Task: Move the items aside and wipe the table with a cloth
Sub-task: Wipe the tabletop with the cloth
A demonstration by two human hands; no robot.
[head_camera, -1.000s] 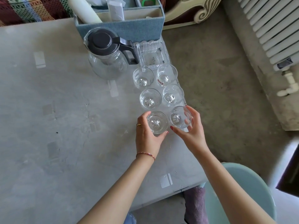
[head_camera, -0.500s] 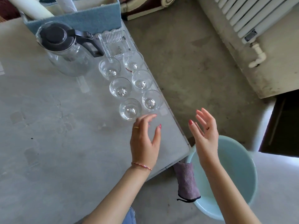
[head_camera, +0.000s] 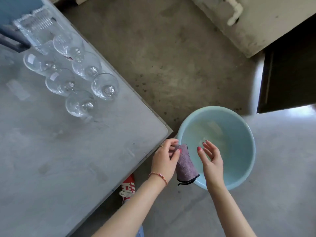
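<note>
left hand (head_camera: 164,159) now pinching cloth (head_camera: 185,164), off glasses

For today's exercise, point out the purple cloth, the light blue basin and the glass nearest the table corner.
purple cloth (head_camera: 185,164), head view, middle of its hanging fold.
light blue basin (head_camera: 246,134), head view, inner wall on its far right side.
nearest glass (head_camera: 80,104), head view, its base.

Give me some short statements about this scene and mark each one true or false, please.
1. Six glasses stand on the table. True.
2. The cloth lies flat on the table. False: it hangs over the rim of the basin, on the floor beside the table.
3. The left hand pinches the cloth. True.
4. The right hand holds a glass. False: it is open and holds nothing, above the basin.
5. The basin is red. False: it is light blue.
</note>
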